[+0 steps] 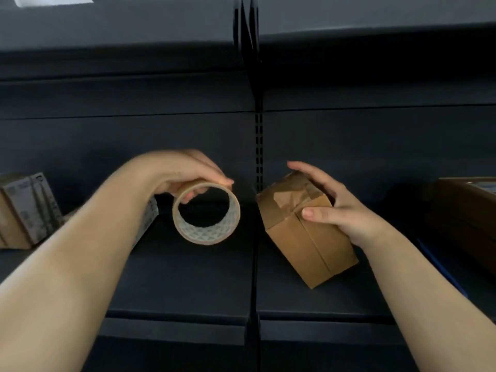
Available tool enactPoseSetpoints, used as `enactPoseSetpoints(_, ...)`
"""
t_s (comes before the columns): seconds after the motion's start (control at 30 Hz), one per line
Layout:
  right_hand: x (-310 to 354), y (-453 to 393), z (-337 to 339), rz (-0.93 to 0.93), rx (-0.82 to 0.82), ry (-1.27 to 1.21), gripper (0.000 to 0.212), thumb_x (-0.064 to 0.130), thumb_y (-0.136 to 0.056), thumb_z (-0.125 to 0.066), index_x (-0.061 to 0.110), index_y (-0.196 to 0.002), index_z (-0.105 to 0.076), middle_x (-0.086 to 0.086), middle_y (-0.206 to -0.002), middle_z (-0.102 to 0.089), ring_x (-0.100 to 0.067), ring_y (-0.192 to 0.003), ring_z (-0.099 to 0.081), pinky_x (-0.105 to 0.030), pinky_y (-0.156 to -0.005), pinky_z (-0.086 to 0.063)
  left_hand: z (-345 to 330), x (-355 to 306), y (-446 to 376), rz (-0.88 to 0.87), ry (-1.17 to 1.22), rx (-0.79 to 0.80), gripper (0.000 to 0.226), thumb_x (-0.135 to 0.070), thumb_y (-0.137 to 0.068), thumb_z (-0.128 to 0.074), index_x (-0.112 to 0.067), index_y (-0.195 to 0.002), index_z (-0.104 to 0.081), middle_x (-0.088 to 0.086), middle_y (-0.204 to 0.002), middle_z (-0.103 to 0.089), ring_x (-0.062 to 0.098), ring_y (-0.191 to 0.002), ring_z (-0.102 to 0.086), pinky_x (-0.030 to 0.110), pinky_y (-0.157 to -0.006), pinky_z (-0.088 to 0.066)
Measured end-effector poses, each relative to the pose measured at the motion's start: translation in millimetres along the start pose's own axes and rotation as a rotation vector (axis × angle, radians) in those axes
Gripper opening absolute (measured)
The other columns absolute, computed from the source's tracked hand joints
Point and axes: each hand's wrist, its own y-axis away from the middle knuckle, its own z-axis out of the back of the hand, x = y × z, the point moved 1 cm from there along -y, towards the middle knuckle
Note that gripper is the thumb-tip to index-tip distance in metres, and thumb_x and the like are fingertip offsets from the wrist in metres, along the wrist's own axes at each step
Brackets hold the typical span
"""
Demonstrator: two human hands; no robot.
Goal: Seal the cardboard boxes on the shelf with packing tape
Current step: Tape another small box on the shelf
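Note:
A small brown cardboard box lies tilted on the dark shelf, right of the centre post. Wrinkled brown tape covers its upper end. My right hand grips the box from the right, thumb pressed on the taped seam and fingers over the top. My left hand holds a roll of brown packing tape just left of the box, fingers hooked through the core, the roll's opening facing me. A small gap separates roll and box.
Printed cardboard boxes stand at the far left of the shelf, partly behind my left forearm. A larger dark brown box sits at the far right. A slotted upright post divides the shelf; another shelf hangs overhead.

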Motion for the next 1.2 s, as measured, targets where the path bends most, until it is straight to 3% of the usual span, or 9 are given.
enactPoseSetpoints(0.27,-24,31,12,0.009,-0.155,-0.226,0.079,0.054,-0.05,-0.082,0.029,-0.121,-0.057,0.0,-0.117,-0.063,-0.02,-0.106,-0.061,-0.028,-0.081,-0.051,-63,-26,-36,-0.081,-0.209,0.01,0.023,-0.027,-0.08,-0.068,-0.016,-0.1,-0.071,0.002,-0.082,-0.066,0.013,-0.066,-0.06,0.014,-0.039,-0.045)
enactPoseSetpoints(0.37,-15,29,31,-0.144,-0.158,0.049,0.059,0.058,-0.06,-0.071,0.036,-0.114,-0.061,0.007,-0.119,-0.063,-0.006,-0.104,-0.06,-0.018,-0.084,-0.048,-77,-42,-43,-0.106,-0.255,0.025,0.026,-0.023,-0.078,-0.067,-0.008,-0.098,-0.071,0.007,-0.077,-0.064,0.016,-0.061,-0.059,0.019,-0.044,-0.045)
enactPoseSetpoints(0.47,9,8,43,-0.464,-0.143,0.33,0.054,0.082,-0.062,-0.051,0.046,-0.099,-0.064,0.006,-0.119,-0.06,-0.005,-0.096,-0.055,-0.031,-0.096,-0.04,-81,-48,-48,-0.113,-0.294,0.011,0.028,-0.022,-0.077,-0.067,-0.002,-0.095,-0.07,0.01,-0.073,-0.062,0.019,-0.061,-0.059,0.022,-0.048,-0.045)
enactPoseSetpoints(0.57,30,-2,38,-0.549,0.013,0.473,0.046,0.058,-0.076,-0.059,0.039,-0.114,-0.043,0.008,-0.112,-0.05,-0.015,-0.102,-0.05,-0.035,-0.09,-0.041,-83,-46,-49,-0.116,-0.285,0.008,0.027,-0.021,-0.078,-0.066,0.0,-0.094,-0.07,0.01,-0.071,-0.062,0.019,-0.057,-0.057,0.021,-0.045,-0.043)
enactPoseSetpoints(0.7,24,-2,34,-0.636,-0.064,0.287,0.032,0.04,-0.078,-0.066,0.042,-0.103,-0.046,-0.004,-0.114,-0.052,-0.031,-0.106,-0.051,-0.054,-0.095,-0.041,-79,-33,-47,-0.124,-0.215,0.022,0.025,-0.023,-0.082,-0.064,-0.01,-0.103,-0.07,0.009,-0.082,-0.065,0.015,-0.061,-0.058,0.016,-0.039,-0.042)
enactPoseSetpoints(0.83,14,1,29,-0.583,-0.173,0.13,0.026,0.033,-0.083,-0.064,0.037,-0.104,-0.051,-0.012,-0.114,-0.056,-0.034,-0.101,-0.058,-0.044,-0.08,-0.047,-78,-24,-43,-0.128,-0.109,0.038,0.026,-0.026,-0.085,-0.063,-0.014,-0.108,-0.068,0.004,-0.085,-0.066,0.009,-0.061,-0.057,0.013,-0.038,-0.041)
enactPoseSetpoints(0.97,21,-1,31,-0.533,-0.119,0.336,0.025,0.043,-0.091,-0.05,0.035,-0.114,-0.051,-0.005,-0.119,-0.058,-0.022,-0.101,-0.057,-0.037,-0.088,-0.043,-82,-27,-44,-0.131,-0.094,0.023,0.027,-0.026,-0.083,-0.064,-0.015,-0.108,-0.068,0.003,-0.083,-0.066,0.01,-0.062,-0.058,0.014,-0.039,-0.042)
enactPoseSetpoints(1.1,42,-6,32,-0.365,-0.089,0.752,0.071,0.07,-0.082,-0.037,0.035,-0.142,-0.027,0.004,-0.15,-0.03,-0.016,-0.133,-0.031,-0.036,-0.105,-0.026,-82,-29,-44,-0.135,-0.1,0.01,0.024,-0.023,-0.081,-0.065,-0.012,-0.103,-0.07,0.003,-0.074,-0.064,0.011,-0.057,-0.057,0.015,-0.038,-0.042)
enactPoseSetpoints(1.2,58,-10,19,-0.34,0.288,0.937,0.109,0.08,-0.056,-0.058,0.046,-0.144,-0.004,0.011,-0.157,-0.003,-0.012,-0.143,-0.003,-0.042,-0.117,-0.005,-83,-30,-45,-0.129,-0.109,0.007,0.02,-0.022,-0.08,-0.066,-0.011,-0.097,-0.07,0.003,-0.072,-0.064,0.012,-0.057,-0.058,0.017,-0.041,-0.043)
